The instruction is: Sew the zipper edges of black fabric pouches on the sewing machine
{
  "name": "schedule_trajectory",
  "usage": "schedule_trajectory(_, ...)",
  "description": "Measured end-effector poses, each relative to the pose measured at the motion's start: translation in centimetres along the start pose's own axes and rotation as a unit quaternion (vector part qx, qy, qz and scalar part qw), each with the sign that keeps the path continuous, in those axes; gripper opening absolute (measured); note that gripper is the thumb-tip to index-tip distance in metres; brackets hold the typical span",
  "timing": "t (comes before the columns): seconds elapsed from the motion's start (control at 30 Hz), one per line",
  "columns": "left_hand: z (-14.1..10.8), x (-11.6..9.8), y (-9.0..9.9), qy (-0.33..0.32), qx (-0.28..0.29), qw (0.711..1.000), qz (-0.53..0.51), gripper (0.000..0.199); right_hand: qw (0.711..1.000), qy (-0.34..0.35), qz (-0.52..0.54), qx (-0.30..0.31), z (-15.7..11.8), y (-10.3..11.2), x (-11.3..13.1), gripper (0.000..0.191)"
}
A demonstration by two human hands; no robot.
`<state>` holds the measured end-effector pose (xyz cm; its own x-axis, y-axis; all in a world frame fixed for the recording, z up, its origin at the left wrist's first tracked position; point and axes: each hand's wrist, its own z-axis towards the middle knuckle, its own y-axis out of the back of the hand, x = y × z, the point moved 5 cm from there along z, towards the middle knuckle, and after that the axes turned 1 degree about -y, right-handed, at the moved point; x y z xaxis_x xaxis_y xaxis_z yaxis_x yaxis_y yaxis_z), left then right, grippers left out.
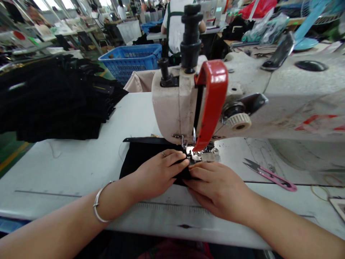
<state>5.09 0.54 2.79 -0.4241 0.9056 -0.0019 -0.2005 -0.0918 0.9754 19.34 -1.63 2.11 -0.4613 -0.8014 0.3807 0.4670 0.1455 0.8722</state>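
Observation:
A piece of black fabric [147, 160] lies flat on the white sewing table [81, 169], with its far end running under the presser foot [201, 154] of an industrial sewing machine [172, 108]. A narrow black strip [145, 140] lies along the fabric's far edge. My left hand [159, 174] presses and gathers the fabric just before the needle area. My right hand [218, 190] holds the near fold beside it, with the fingertips of both hands nearly meeting. The fabric under my palms is hidden.
A pile of black garments [54, 97] lies at the table's far left. Pink-handled thread snips [272, 178] rest to the right of the machine. Beyond stand a blue plastic basket [129, 61] and a person in a white top and green apron straps [176, 30].

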Motion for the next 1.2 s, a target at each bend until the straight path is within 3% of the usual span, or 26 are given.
schedule_trajectory(0.3,0.2,1.9,-0.9,-0.012,0.013,1.000,-0.004,0.031,1.000,-0.003,-0.021,-0.012,0.4,-0.1,0.1,0.023)
schedule_trajectory(0.47,-0.1,1.1,-0.2,0.007,-0.031,0.999,-0.014,0.024,1.000,-0.014,-0.028,-0.001,0.4,-0.3,0.0,0.019)
schedule_trajectory(0.6,-0.8,0.5,0.1,-0.026,-0.077,0.996,-0.043,0.020,1.000,-0.009,0.004,-0.003,0.1,0.2,-0.3,0.020)
schedule_trajectory(0.97,-0.9,1.2,-0.2,-0.002,-0.066,0.995,-0.077,0.016,0.999,-0.017,0.025,-0.022,-0.3,1.1,-1.3,0.022)
schedule_trajectory(1.2,-1.6,0.9,-0.1,-0.035,-0.082,0.994,-0.064,0.018,1.000,-0.009,0.005,-0.023,-0.2,0.7,-0.8,0.029)
